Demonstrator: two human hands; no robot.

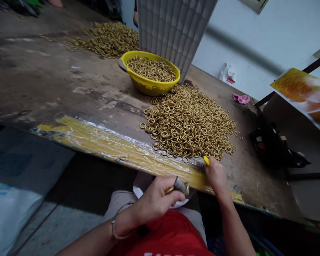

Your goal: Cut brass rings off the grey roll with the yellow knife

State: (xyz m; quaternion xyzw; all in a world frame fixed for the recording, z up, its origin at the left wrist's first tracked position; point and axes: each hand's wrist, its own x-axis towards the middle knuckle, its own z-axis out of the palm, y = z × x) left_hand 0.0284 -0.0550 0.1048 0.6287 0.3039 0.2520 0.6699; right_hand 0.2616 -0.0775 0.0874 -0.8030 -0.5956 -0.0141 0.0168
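In the head view my left hand (160,195), with a bangle at its wrist, is closed over my lap, just off the table's front edge. A brass-coloured ring (187,189) shows at its fingertips. Beside the ring is a grey, sleeve-like piece (179,185); whether it is worn on a finger or held, I cannot tell. My right hand (218,175) is wrapped round a tool with a yellow end (206,161); the rest of the tool is hidden. Just beyond that hand lies a large pile of brass-coloured rings (192,122).
A yellow basin (152,87) full of rings stands behind the pile, against a tall grey ribbed panel (173,32). More rings (109,39) lie far left. Yellow tape (96,140) covers the table's front edge. A pink cloth (241,98) and black bag (274,144) are at right.
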